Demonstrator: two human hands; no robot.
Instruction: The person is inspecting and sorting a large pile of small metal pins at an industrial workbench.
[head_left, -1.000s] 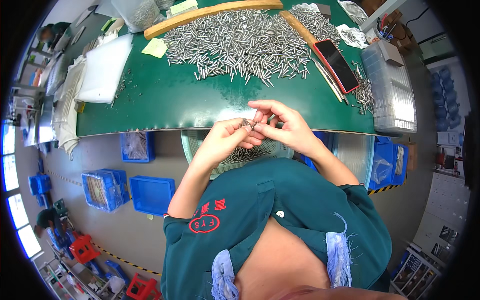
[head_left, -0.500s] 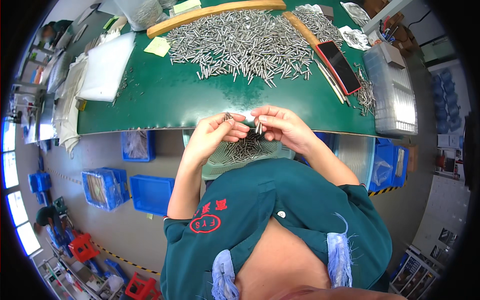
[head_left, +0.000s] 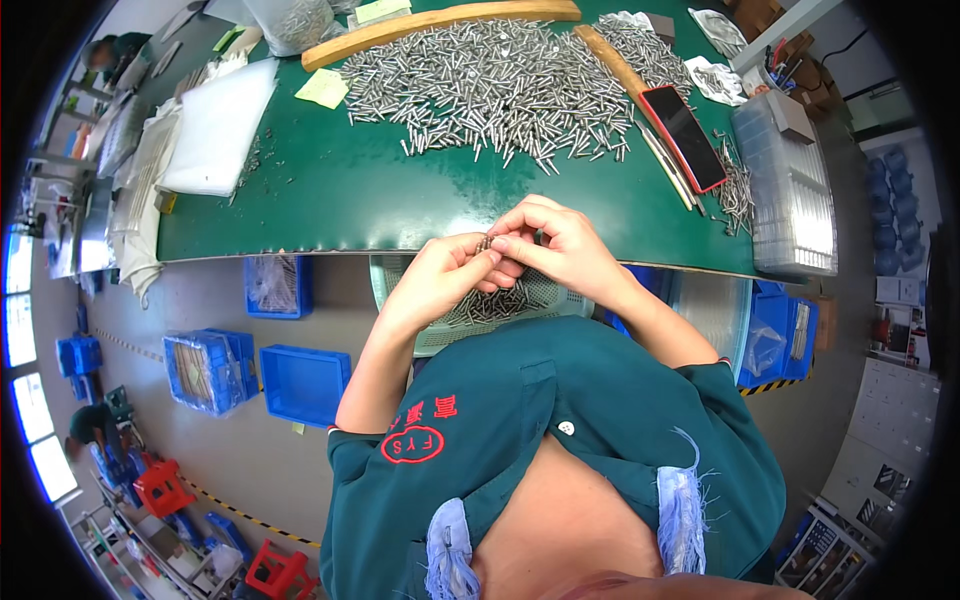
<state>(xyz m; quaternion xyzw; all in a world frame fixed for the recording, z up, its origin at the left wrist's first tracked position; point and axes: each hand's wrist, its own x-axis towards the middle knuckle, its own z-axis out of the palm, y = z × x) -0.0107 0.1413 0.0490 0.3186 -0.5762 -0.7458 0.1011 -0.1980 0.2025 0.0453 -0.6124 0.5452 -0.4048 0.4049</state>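
My two hands meet above a light green plastic basket [head_left: 388, 284] at the table's near edge. Dark metal pins [head_left: 487, 305] lie in a heap inside it. My left hand [head_left: 458, 268] is closed round a few small metal pins [head_left: 486, 242], whose ends peek out between the fingers. Thumb and fingers of my right hand [head_left: 543, 242] are pinched at the same spot, touching the left fingertips; what they grip is mostly hidden. Farther back on the green table [head_left: 330, 215] spreads a large pile of shiny metal pins [head_left: 490, 90].
Wooden strips [head_left: 440, 22] bound the pile. To the right lie a red-edged phone [head_left: 683, 138], thin rods [head_left: 668, 165], a small pin heap [head_left: 735, 190] and clear plastic boxes [head_left: 790, 190]. White foam sheets [head_left: 218, 130] are at left. Blue crates [head_left: 305, 385] stand on the floor.
My hands have come together from a small gap apart, the right moving left and the left moving right. Pins that showed in the right fingers are now mostly covered.
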